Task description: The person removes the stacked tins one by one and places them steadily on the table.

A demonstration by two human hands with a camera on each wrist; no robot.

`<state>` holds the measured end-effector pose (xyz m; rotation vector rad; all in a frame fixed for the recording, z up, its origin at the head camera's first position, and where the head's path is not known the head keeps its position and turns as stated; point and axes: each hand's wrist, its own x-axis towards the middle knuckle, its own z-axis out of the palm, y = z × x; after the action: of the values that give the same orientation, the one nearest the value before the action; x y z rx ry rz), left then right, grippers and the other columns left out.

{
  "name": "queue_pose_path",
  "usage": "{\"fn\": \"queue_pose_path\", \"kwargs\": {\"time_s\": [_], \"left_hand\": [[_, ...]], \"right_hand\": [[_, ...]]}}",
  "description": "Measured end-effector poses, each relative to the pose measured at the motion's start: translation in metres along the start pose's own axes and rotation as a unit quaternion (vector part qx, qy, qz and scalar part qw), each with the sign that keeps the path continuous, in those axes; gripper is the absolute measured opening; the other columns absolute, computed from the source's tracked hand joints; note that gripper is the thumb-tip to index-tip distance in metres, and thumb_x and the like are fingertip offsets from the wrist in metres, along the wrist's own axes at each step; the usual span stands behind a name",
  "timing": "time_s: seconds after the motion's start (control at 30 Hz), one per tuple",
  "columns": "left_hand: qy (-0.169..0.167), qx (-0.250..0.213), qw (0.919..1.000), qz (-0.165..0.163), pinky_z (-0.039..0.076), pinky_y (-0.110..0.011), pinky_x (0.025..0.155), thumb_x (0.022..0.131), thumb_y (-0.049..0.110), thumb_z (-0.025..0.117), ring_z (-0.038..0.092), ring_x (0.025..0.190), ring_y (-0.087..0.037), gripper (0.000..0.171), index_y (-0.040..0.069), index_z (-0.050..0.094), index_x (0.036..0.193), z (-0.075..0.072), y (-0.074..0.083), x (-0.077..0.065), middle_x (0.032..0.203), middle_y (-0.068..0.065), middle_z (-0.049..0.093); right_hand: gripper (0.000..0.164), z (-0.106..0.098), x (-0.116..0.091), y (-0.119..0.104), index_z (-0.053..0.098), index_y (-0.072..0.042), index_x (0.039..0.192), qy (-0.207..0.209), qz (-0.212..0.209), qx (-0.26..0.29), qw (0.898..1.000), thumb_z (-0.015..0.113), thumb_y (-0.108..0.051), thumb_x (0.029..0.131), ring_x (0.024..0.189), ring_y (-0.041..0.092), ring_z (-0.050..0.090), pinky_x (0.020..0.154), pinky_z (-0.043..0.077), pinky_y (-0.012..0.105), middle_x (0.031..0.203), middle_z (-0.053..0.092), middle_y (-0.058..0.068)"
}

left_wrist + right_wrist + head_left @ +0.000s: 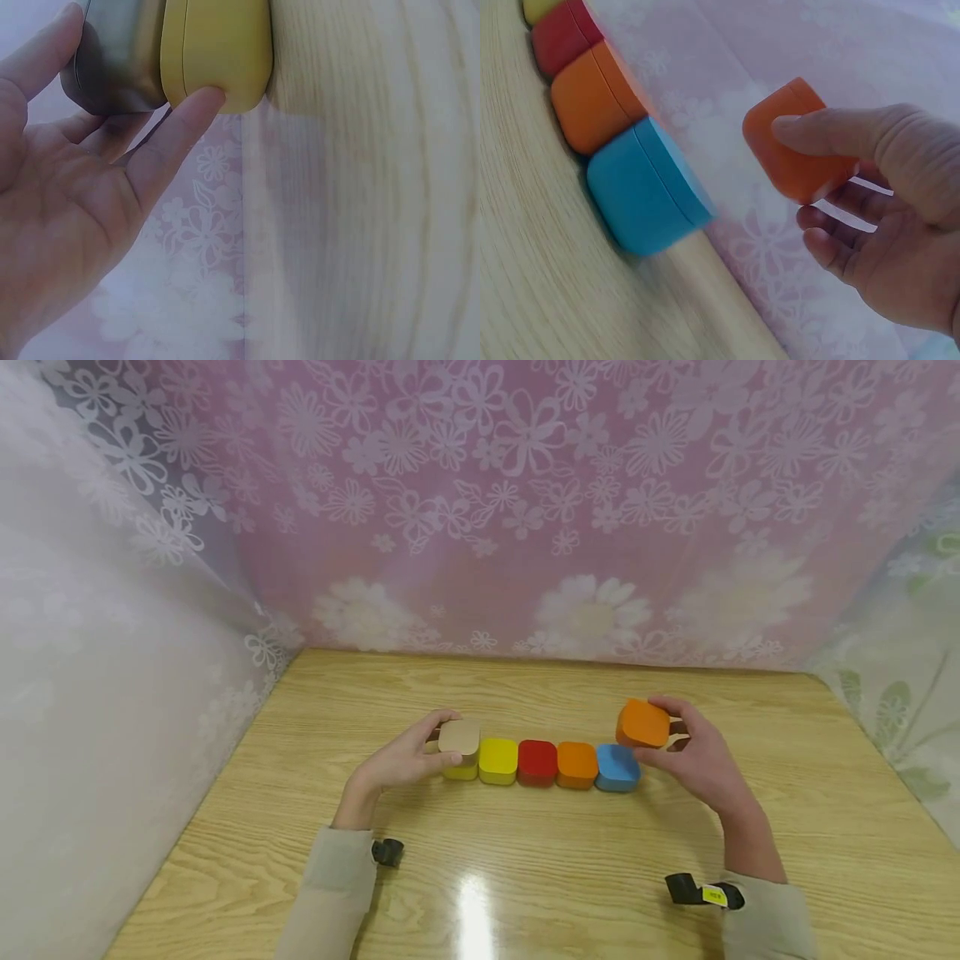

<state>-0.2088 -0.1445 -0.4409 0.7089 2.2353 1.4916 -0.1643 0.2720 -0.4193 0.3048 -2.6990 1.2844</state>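
Observation:
A row of small rounded-square lidded boxes lies on the wooden table: a yellow box (229,52) at the left end, another yellow box (498,758), a red box (537,760), an orange box (577,762) and a blue box (618,766) at the right end. My left hand (403,756) grips a beige-gold box (459,737) on top of the left-end yellow box; one fingertip touches the yellow side in the left wrist view. Between thumb and fingers, my right hand (697,756) holds a second orange box (784,146), tilted, above and just behind the blue box.
The wooden table (525,860) stretches around the row. Floral cloth (480,527) hangs along its back edge, with pale sheets (97,693) at both sides. Black wrist-worn devices (388,852) sit at both sleeves.

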Motion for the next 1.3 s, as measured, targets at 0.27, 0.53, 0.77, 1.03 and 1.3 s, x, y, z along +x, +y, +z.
{"fn": "queue_pose_path", "kwargs": {"time_s": [0.27, 0.53, 0.77, 1.03, 1.3], "left_hand": [[0.001, 0.002, 1.0000, -0.001, 0.047, -0.047, 0.102, 0.096, 0.021, 0.068, 0.039, 0.137, -0.032, 0.059, 0.009, 0.037, 0.145, 0.000, 0.000, 0.000, 0.144, -0.010, 0.044], [0.002, 0.025, 0.9997, 0.001, 0.043, -0.049, 0.105, 0.097, 0.025, 0.067, 0.040, 0.138, -0.031, 0.065, 0.006, 0.033, 0.149, 0.001, -0.001, 0.000, 0.147, -0.010, 0.044], [0.008, 0.040, 0.9992, -0.008, 0.043, -0.049, 0.106, 0.097, 0.030, 0.067, 0.040, 0.138, -0.030, 0.069, 0.007, 0.032, 0.151, 0.001, -0.001, -0.001, 0.148, -0.009, 0.043], [0.020, 0.039, 0.9990, -0.006, 0.042, -0.051, 0.106, 0.096, 0.030, 0.068, 0.041, 0.136, -0.029, 0.068, 0.011, 0.034, 0.151, 0.001, -0.001, -0.001, 0.149, -0.008, 0.043], [0.021, 0.041, 0.9989, -0.008, 0.043, -0.050, 0.105, 0.095, 0.032, 0.069, 0.041, 0.136, -0.030, 0.071, 0.009, 0.033, 0.151, 0.001, 0.000, -0.002, 0.150, -0.008, 0.042]], "right_hand": [[0.074, -0.011, -0.006, 0.011, 0.037, -0.005, 0.151, -0.023, 0.021, -0.020, 0.999, 0.076, -0.015, 0.089, 0.100, 0.032, 0.052, 0.071, 0.049, 0.022, 0.139, 0.046, 0.023], [0.075, -0.020, -0.013, 0.025, 0.034, -0.001, 0.151, -0.052, 0.042, -0.028, 0.997, 0.075, -0.015, 0.090, 0.109, 0.041, 0.051, 0.076, 0.049, 0.024, 0.144, 0.041, 0.027], [0.073, -0.018, -0.012, 0.034, 0.037, 0.001, 0.148, -0.086, 0.057, -0.033, 0.994, 0.076, -0.011, 0.088, 0.112, 0.042, 0.051, 0.082, 0.049, 0.038, 0.143, 0.042, 0.027], [0.071, -0.014, -0.010, 0.038, 0.040, 0.001, 0.146, -0.111, 0.060, -0.038, 0.991, 0.077, -0.011, 0.087, 0.111, 0.040, 0.052, 0.084, 0.050, 0.037, 0.143, 0.043, 0.027], [0.072, -0.010, -0.012, 0.044, 0.040, 0.002, 0.146, -0.124, 0.066, -0.031, 0.990, 0.078, -0.011, 0.086, 0.114, 0.044, 0.053, 0.090, 0.050, 0.050, 0.140, 0.046, 0.028]]}}
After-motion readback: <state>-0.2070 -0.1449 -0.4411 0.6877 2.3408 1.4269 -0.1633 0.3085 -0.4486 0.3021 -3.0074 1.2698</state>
